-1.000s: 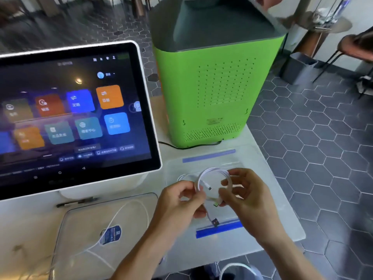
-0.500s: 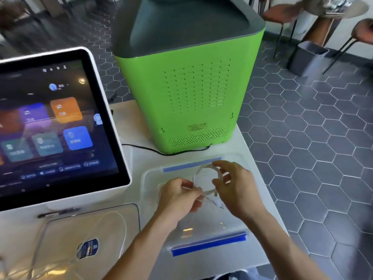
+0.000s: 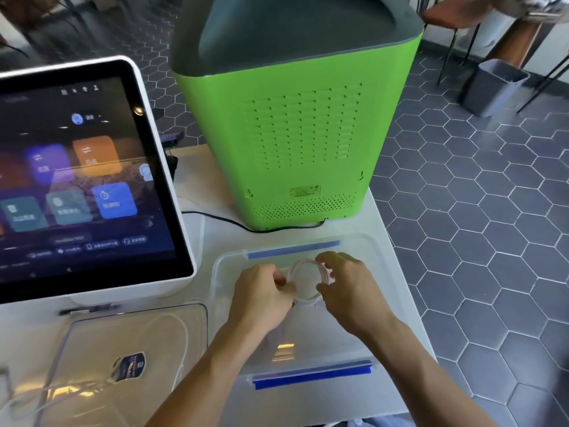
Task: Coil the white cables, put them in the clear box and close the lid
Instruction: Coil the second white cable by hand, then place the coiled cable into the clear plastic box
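Note:
A white cable coiled into a ring (image 3: 308,295) hangs low over the far half of the clear box (image 3: 224,266), which has blue clips at its far and near edges. My left hand (image 3: 261,298) pinches the ring's left side. My right hand (image 3: 348,288) grips its right side with fingers curled over it. The clear lid (image 3: 92,359) lies flat on the table to the left, with a sticker on it. A loose white cable (image 3: 181,340) trails across that lid.
A large touchscreen terminal (image 3: 86,180) stands at the left, close to the box. A tall green appliance (image 3: 295,118) sits just behind the box, its black cord (image 3: 234,223) running along the table. The table's right edge (image 3: 400,272) drops to a hexagon-tiled floor.
Both hands have carried the coiled cable down and away from me, from above the near part of the box to low over its far half. The view has shifted right.

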